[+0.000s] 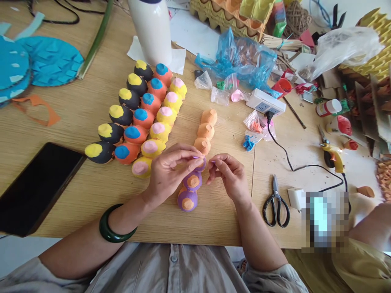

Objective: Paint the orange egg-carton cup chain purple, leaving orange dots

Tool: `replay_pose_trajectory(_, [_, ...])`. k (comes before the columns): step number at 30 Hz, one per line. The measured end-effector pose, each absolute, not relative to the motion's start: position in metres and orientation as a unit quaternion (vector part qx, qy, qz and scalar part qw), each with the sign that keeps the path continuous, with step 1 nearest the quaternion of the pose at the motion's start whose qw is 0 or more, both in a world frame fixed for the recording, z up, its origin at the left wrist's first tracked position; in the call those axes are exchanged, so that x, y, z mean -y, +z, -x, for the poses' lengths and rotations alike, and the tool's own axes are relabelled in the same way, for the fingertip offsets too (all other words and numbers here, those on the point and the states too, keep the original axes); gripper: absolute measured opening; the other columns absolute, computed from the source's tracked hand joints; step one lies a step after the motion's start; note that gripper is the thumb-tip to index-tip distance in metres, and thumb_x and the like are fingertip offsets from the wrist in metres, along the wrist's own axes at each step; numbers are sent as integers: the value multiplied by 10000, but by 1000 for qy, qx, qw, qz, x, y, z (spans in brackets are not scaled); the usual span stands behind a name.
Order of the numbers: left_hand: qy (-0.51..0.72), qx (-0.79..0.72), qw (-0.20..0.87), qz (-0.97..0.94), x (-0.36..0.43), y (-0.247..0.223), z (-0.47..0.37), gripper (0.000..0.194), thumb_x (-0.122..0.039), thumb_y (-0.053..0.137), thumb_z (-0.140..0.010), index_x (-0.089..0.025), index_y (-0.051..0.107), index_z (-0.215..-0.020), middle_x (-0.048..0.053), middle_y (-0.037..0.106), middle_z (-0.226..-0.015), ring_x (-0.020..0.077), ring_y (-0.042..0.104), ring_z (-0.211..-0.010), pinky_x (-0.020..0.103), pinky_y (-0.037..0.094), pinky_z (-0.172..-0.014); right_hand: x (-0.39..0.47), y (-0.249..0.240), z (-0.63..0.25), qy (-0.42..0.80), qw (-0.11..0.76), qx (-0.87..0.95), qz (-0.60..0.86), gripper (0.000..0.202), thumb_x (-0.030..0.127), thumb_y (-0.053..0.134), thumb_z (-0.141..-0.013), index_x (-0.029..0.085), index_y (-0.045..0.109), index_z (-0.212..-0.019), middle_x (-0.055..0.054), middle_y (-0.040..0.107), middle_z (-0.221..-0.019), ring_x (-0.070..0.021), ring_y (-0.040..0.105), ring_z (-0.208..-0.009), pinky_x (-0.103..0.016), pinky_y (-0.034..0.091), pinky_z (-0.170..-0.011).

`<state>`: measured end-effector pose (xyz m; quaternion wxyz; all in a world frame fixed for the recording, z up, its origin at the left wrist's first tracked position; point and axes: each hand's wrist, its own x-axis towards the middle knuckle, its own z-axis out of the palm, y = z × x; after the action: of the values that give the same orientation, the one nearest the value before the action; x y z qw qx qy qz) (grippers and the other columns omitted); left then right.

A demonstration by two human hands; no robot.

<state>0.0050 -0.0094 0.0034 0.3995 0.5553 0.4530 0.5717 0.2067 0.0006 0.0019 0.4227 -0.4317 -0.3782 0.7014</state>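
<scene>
My left hand [169,171] is closed in a pinch, with a small bit of purple clay [195,157] showing at its fingertips. Facing it a short gap away, my right hand [230,177] pinches another tiny purple bit [213,161]. Beneath them lies a strip of rounded bumps like egg-carton cups. Its near bumps are purple with orange tops [187,202]; the far ones are plain orange [209,116]. My left fingers partly hide a bump midway. To the left stand finished-looking rows: black with yellow tops [111,132], orange with blue tops [134,133], yellow with pink tops [159,130].
A phone [36,187] lies at left, a white bottle [152,32] behind the rows. Black-handled scissors [276,203], a power strip [265,102] with a cable and clay packets [253,126] are at right. A glue gun [336,156] lies beyond. Another person's arm [372,228] is at lower right.
</scene>
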Motion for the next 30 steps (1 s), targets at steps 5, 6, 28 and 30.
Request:
replay_pose_trajectory(5, [574,-462,463,-493,7,-2,-3,159,-392,869,-1009,-249,866,-1079,50,838,-1156,215,825,-1085,303,721,-810,-4,3,-208,680,456,355,451,116,311,847,-867,216,786,-894,-2,698,-839,-120,569,-648,-243,624,-513])
replay_pose_trajectory(6, [574,-462,466,-490,6,-3,-3,176,-423,859,-1019,-262,867,-1089,54,837,-1166,226,824,-1087,330,727,-814,-5,2,-208,678,456,352,456,105,305,833,-865,217,779,-878,10,651,-789,-119,535,-633,-239,610,-502])
replay_pose_trajectory(28, [477,-387,605,-506,15,9,-7,475,-581,703,-1099,-224,874,-835,82,842,-897,181,713,-622,334,629,-523,18,8,-202,362,480,667,439,86,333,817,-1033,314,872,-1096,-43,768,-891,-181,637,-666,-344,568,-589])
replay_pose_trajectory(30, [474,-391,586,-528,15,13,-6,495,-566,687,-1112,-223,847,-793,80,841,-905,182,712,-631,341,623,-533,19,7,-202,366,475,664,447,85,350,816,-1035,312,877,-1079,-52,780,-896,-182,642,-657,-352,572,-589])
